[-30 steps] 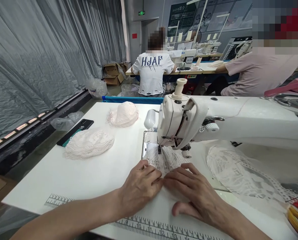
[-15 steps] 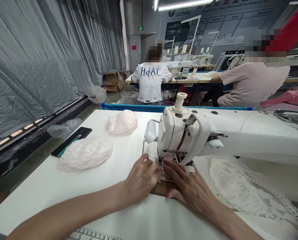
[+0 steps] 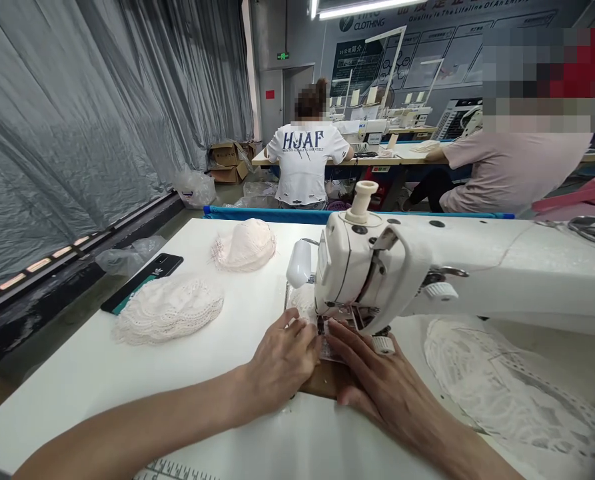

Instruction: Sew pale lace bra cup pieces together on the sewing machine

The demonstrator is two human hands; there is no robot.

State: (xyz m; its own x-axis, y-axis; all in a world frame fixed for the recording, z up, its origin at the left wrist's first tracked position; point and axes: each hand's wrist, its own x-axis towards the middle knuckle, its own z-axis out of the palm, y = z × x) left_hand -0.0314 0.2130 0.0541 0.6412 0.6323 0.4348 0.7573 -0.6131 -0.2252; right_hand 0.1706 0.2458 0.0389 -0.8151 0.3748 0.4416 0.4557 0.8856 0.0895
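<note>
A white sewing machine (image 3: 344,263) stands in front of me, and a small piece of white lace (image 3: 303,300) lies under its needle area. My left hand (image 3: 282,357) is beside the presser foot on the left, its fingers curled and pressed together at the lace's near edge. To the right of the needle, my right hand (image 3: 377,377) lies nearly flat with long fingers stretched forward onto the lace. Between both hands shows a brown plate (image 3: 322,379) set in the white table. The needle tip and part of the lace are hidden by my fingers.
Left on the table are a stack of white lace pieces (image 3: 170,310), a pale pink cup-shaped stack (image 3: 244,245) and a dark phone (image 3: 164,265). More white lace (image 3: 512,380) lies at the right. A ruler (image 3: 174,470) marks the front edge. Two people sit farther back.
The view has shifted slightly. My right hand has slid a little to the right and less lace shows between my hands. My left hand stays almost in place.
</note>
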